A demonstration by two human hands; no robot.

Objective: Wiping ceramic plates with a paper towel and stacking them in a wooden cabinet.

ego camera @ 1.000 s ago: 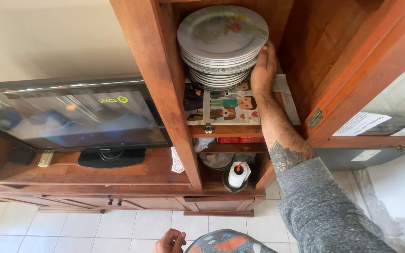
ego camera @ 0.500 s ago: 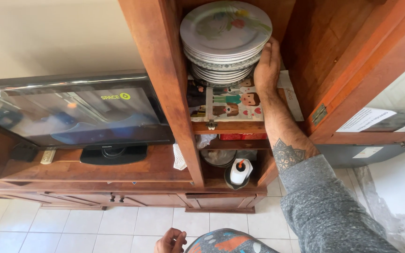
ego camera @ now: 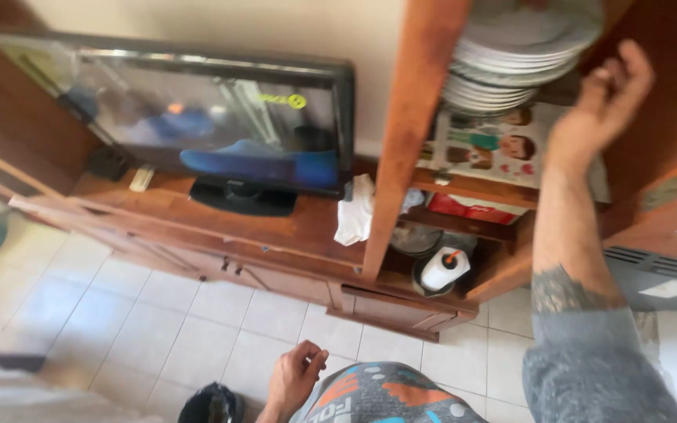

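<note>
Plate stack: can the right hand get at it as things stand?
Probably yes. The right hand is raised, open and empty, just right of the plate stack on the cabinet shelf, with the door open and nothing between them.

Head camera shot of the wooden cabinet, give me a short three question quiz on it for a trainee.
1. True or false: the right hand grips a plate from the stack of plates.
2. Where is the left hand? A) on the television B) low, near the person's body above the tiled floor C) in the cabinet
3. What flat thing lies under the plates?

Key: 1. False; the hand is raised beside the stack with fingers loose, holding nothing. 2. B; it holds nothing. 3. A printed mat with cartoon figures on the cabinet shelf.
</note>
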